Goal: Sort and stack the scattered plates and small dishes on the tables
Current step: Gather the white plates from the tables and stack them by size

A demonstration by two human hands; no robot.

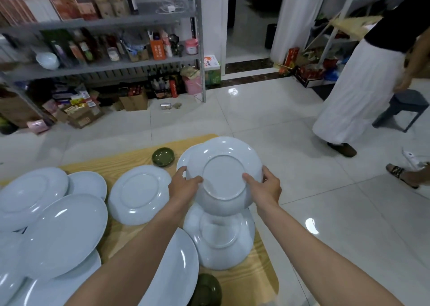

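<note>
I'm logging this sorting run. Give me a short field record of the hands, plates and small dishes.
held: scalloped white plate, upside down
left hand: grips its left rim
right hand: grips its right rim
underneath: upturned white plate on wooden table
small dishes: far green dish, near green dish

Grey metal shelf point(102, 23) packed with boxes and bottles, white bowl point(47, 60) and pink jar point(191, 46) on it. Cardboard boxes point(133, 102) and can point(165, 105) on glossy tiled floor point(279, 119). Person in white skirt point(356, 96) beside dark stool point(404, 106).
</note>
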